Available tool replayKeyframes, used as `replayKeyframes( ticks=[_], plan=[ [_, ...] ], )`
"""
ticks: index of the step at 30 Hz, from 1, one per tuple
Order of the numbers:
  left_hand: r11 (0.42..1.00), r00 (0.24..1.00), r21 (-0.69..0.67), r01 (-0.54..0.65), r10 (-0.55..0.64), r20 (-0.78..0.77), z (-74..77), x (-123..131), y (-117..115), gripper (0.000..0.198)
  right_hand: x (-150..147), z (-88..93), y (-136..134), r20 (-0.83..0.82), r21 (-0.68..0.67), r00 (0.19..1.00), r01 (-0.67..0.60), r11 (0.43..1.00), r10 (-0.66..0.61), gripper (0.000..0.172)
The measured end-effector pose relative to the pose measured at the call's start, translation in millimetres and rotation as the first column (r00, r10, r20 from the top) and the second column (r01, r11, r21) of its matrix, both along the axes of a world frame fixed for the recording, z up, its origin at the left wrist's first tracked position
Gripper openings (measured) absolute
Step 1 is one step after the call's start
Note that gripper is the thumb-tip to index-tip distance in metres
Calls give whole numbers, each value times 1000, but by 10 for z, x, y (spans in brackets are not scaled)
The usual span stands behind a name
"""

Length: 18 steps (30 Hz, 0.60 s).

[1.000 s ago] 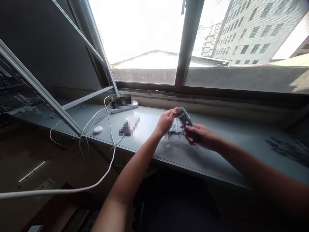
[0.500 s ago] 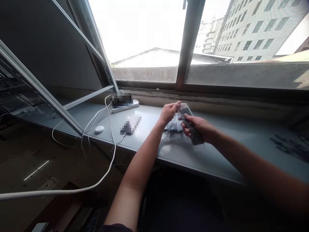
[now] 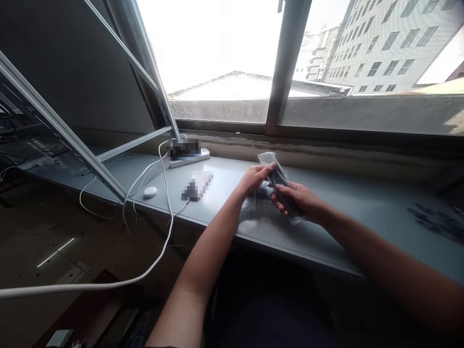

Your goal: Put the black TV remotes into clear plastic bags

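My right hand (image 3: pixel 300 199) is wrapped round a slim dark device in a clear plastic bag (image 3: pixel 281 182), held just above the grey window ledge (image 3: pixel 362 217). My left hand (image 3: pixel 253 178) pinches the bag near its upper end, where the loose plastic sticks up. More clear plastic bags with dark contents (image 3: pixel 259 200) lie on the ledge under both hands.
A white power strip (image 3: pixel 188 158) sits at the back left of the ledge, with white cables (image 3: pixel 165 203) trailing off the front edge. A small white round object (image 3: pixel 150 192) and a blurred dark item (image 3: pixel 195 187) lie nearby. Dark flat pieces (image 3: pixel 431 220) rest far right.
The bag's loose end has come up above the device as my left hand shifted its pinch. Both hands dropped slightly toward the ledge.
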<state>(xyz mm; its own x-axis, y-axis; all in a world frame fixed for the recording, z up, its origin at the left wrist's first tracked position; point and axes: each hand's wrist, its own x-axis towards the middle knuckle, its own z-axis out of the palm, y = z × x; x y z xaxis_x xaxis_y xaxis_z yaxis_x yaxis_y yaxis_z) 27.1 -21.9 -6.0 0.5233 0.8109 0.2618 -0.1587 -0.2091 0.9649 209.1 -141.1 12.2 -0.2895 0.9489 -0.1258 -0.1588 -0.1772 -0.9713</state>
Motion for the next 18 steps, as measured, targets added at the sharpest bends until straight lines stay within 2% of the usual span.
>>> replayKeyframes(
  ticks=[4,9,15,18],
  plan=[
    [1000,1000,-16,-16,16,20,-59,38,27,67,49,-44,22,22,-39,998,-50,998,51,44],
    [996,992,-51,-71,76,102,-98,60,123,63,71,-73,43,1,-52,998,-56,997,56,40],
    [991,977,-111,-78,98,188,-47,24,158,63,29,-56,16,-69,-44,997,-49,998,46,38],
    [988,969,-115,-98,121,213,0,0,126,63,14,-60,3,-86,-17,993,-81,997,80,40]
  ],
)
